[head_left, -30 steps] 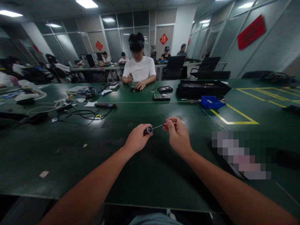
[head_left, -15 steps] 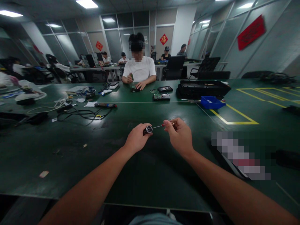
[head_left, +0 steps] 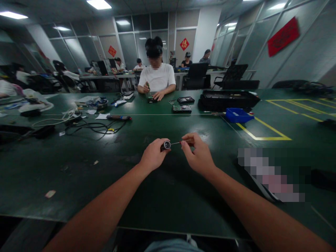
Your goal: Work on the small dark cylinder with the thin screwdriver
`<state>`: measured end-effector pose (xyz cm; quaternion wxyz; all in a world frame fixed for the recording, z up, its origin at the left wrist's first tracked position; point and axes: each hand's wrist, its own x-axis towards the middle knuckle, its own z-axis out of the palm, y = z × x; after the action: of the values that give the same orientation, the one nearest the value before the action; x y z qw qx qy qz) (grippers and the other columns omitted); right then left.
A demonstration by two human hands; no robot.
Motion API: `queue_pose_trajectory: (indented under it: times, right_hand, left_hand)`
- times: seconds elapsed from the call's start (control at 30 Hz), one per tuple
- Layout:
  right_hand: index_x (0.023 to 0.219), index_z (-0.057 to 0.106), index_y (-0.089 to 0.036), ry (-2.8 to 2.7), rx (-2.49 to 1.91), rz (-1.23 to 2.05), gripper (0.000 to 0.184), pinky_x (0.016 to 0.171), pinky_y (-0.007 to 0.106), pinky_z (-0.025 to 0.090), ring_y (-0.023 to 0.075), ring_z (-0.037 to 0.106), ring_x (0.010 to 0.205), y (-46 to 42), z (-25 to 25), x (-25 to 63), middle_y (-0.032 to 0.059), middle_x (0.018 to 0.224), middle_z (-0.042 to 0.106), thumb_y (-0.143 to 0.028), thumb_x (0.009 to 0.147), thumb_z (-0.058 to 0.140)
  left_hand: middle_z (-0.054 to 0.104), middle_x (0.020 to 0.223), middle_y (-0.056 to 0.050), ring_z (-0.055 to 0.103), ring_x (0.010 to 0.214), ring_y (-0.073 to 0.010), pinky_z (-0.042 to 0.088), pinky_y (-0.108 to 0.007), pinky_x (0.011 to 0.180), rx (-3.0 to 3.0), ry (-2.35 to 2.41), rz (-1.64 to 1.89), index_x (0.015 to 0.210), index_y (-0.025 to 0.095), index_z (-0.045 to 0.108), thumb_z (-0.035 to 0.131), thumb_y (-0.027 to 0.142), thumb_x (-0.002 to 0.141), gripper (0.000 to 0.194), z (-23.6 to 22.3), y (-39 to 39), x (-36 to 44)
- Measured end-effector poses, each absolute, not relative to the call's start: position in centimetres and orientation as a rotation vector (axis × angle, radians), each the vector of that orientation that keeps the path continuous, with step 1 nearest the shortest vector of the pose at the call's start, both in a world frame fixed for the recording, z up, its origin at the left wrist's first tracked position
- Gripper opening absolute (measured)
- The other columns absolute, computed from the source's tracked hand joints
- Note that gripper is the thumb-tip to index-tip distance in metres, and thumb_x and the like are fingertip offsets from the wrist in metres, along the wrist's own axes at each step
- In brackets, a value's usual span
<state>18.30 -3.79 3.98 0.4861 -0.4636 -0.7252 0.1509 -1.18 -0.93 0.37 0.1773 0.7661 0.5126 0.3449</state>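
My left hand (head_left: 153, 154) is closed around a short dark cylinder with a silver-rimmed round end (head_left: 166, 145); that end faces me, and its inside is too small to make out. From the right, the thin metal shaft of a screwdriver (head_left: 175, 143) meets the cylinder's rim or side; exactly where it touches I cannot tell. My right hand (head_left: 198, 154) pinches the screwdriver at its red collar between thumb and fingers, hiding most of the handle. Both hands are held above the green table (head_left: 168, 196).
Black cables (head_left: 86, 129) and an electric screwdriver-like tool (head_left: 118, 117) lie left. Hard drives (head_left: 182, 109), a black case (head_left: 228, 99) and a blue tray (head_left: 238, 115) stand farther back. Across the table a co-worker (head_left: 157, 75) handles a small device. A blurred-out object (head_left: 270, 175) lies right.
My right hand's fingers have shifted their grip on the screwdriver and moved slightly left, covering the handle more. My left hand keeps the cylinder nearly still.
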Motion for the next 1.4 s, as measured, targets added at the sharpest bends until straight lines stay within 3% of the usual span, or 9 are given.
queue_pose_trajectory:
  times: [0.1,0.23,0.3,0.43,0.57,0.83,1.13,1.3,1.4]
  right_hand:
    - [0.099,0.059,-0.022,-1.837,-1.099,0.402,0.010,0.067,0.031,0.048,0.0179,0.066,0.072,-4.0,4.1,18.4,0.0035,0.083,0.069,-0.029,0.094,0.054]
    - [0.098,0.063,-0.022,-1.732,-1.150,0.439,0.019,0.066,0.032,0.047,0.0177,0.064,0.069,-3.8,3.8,18.4,0.0026,0.077,0.066,-0.035,0.098,0.049]
    - [0.106,0.060,-0.021,-1.592,-1.075,0.572,0.019,0.073,0.034,0.051,0.0194,0.067,0.079,-3.3,3.4,18.3,0.0048,0.087,0.069,-0.036,0.096,0.054]
    - [0.097,0.063,-0.020,-1.341,-0.943,0.869,0.023,0.080,0.037,0.055,0.0193,0.067,0.081,-1.9,2.4,18.2,0.0053,0.088,0.069,-0.042,0.092,0.058]
    - [0.085,0.061,-0.021,-1.115,-1.001,1.006,0.028,0.067,0.035,0.055,0.0165,0.061,0.065,-0.6,1.7,18.8,0.0013,0.074,0.061,-0.049,0.091,0.057]
    - [0.092,0.059,-0.022,-1.310,-1.067,0.717,0.025,0.069,0.034,0.051,0.0175,0.063,0.070,-1.5,2.2,18.7,0.0028,0.079,0.066,-0.045,0.097,0.050]
    - [0.097,0.060,-0.021,-1.431,-1.088,0.626,0.025,0.072,0.034,0.051,0.0184,0.067,0.075,-2.4,2.7,18.3,0.0041,0.084,0.069,-0.044,0.098,0.050]
    - [0.070,0.056,-0.023,-1.583,-1.295,0.361,0.034,0.053,0.029,0.038,0.0143,0.055,0.052,-3.3,3.6,18.3,-0.0012,0.059,0.061,-0.050,0.088,0.064]
    - [0.063,0.050,-0.024,-1.633,-1.321,0.233,0.040,0.050,0.028,0.033,0.0125,0.048,0.047,-3.7,3.8,18.3,-0.0028,0.053,0.055,-0.052,0.085,0.067]
  left_hand:
    - [0.068,0.111,-0.004,0.065,0.099,-0.0212,0.050,-0.034,0.089,2.162,1.445,0.975,0.119,0.025,0.066,0.069,0.020,0.085,0.035,0.3,-0.9,-1.1]
    - [0.069,0.109,-0.004,0.065,0.097,-0.0209,0.051,-0.035,0.087,2.140,1.454,0.974,0.117,0.025,0.067,0.069,0.020,0.085,0.033,0.4,-0.9,-1.1]
    - [0.069,0.108,-0.003,0.065,0.095,-0.0201,0.051,-0.034,0.086,2.102,1.463,1.006,0.117,0.025,0.067,0.069,0.020,0.085,0.032,0.5,-0.8,-1.1]
    - [0.068,0.113,-0.004,0.064,0.099,-0.0186,0.050,-0.033,0.090,2.083,1.419,1.100,0.119,0.024,0.066,0.068,0.017,0.085,0.035,0.7,-0.7,-1.3]
    - [0.066,0.120,-0.004,0.063,0.106,-0.0198,0.049,-0.034,0.094,2.202,1.365,1.007,0.123,0.027,0.065,0.066,0.016,0.086,0.038,0.7,-0.8,-1.3]
    - [0.067,0.110,-0.003,0.064,0.098,-0.0205,0.049,-0.034,0.089,2.175,1.445,0.926,0.122,0.026,0.066,0.069,0.019,0.085,0.038,0.2,-0.8,-1.1]
    - [0.067,0.105,-0.003,0.063,0.094,-0.0197,0.049,-0.033,0.086,2.182,1.427,0.947,0.120,0.027,0.066,0.070,0.023,0.085,0.035,0.4,-0.9,-1.0]
    - [0.067,0.106,-0.003,0.063,0.094,-0.0200,0.049,-0.033,0.085,2.169,1.436,0.958,0.121,0.026,0.065,0.069,0.024,0.086,0.036,0.5,-0.9,-1.1]
    - [0.067,0.106,-0.003,0.064,0.094,-0.0201,0.050,-0.033,0.084,2.171,1.422,0.948,0.121,0.025,0.065,0.068,0.024,0.087,0.035,0.5,-1.0,-1.1]
